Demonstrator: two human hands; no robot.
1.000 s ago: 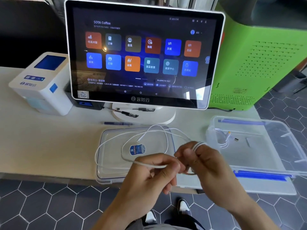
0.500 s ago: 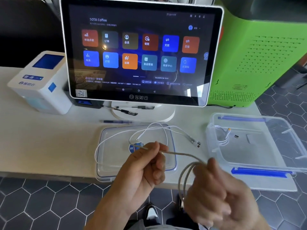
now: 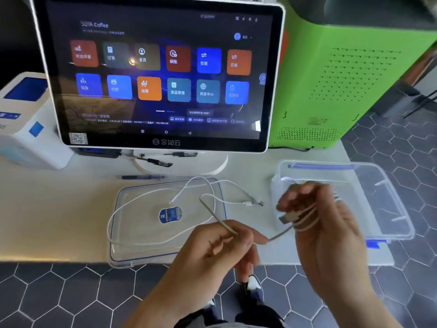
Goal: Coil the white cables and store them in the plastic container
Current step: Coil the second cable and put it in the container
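My right hand is raised in front of the clear plastic container, with several turns of a white cable wound round its fingers and a plug end against them. My left hand pinches the same cable a short way along, and the free length rises from it in a loop. A second white cable lies loose over the container lid, its plugs on the table to the lid's right. Something white lies inside the container behind my right hand, blurred.
A touchscreen terminal stands behind the lid, with pens on its base and a blue pen in front. A white printer sits far left, a green machine far right. The table edge runs just under the lid.
My right hand has risen from below the table edge to in front of the container, with more cable wound on it. My left hand has dropped lower, and the free length is shorter.
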